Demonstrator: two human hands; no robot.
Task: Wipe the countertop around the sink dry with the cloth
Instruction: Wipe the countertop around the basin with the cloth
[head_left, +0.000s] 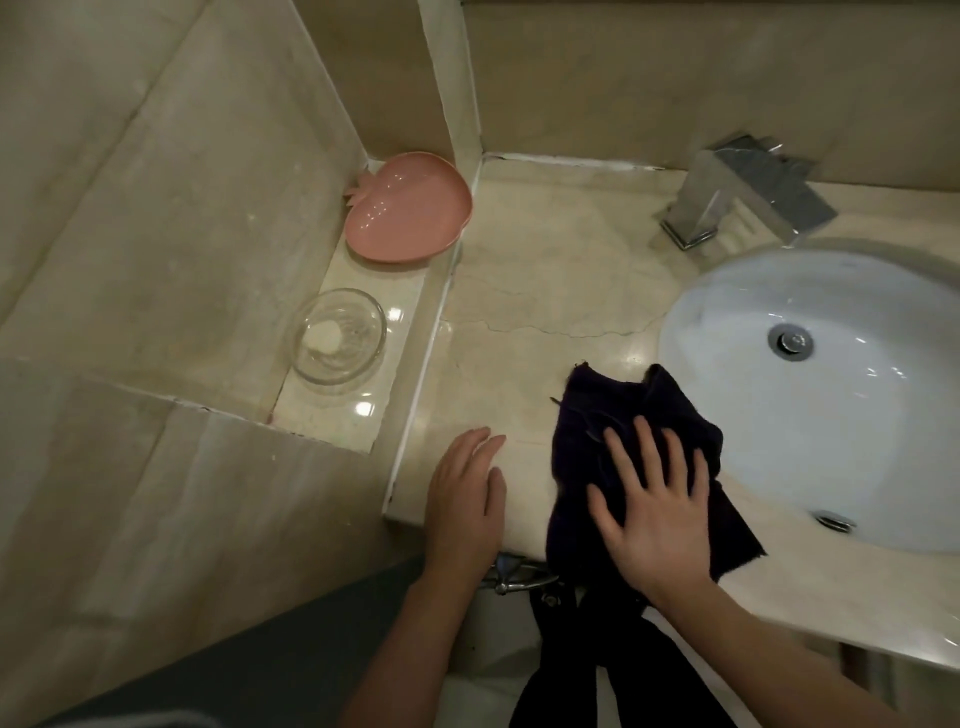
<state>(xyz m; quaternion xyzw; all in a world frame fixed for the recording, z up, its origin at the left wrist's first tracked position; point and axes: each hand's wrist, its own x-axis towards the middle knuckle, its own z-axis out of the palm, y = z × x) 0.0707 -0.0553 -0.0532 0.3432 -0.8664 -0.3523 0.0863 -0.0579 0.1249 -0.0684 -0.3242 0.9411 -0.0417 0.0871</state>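
A dark crumpled cloth (618, 410) lies on the beige marble countertop (540, 270), just left of the white oval sink (831, 395). My right hand (654, 499) presses flat on the cloth with its fingers spread. My left hand (465, 493) rests flat on the bare countertop near its front left corner, a short way left of the cloth, holding nothing.
A chrome faucet (743, 195) stands behind the sink. On a lower ledge at the left sit a pink fruit-shaped dish (410, 208) and a clear glass bowl (337, 335). Walls close in at the left and back. A metal fitting (514, 574) shows under the front edge.
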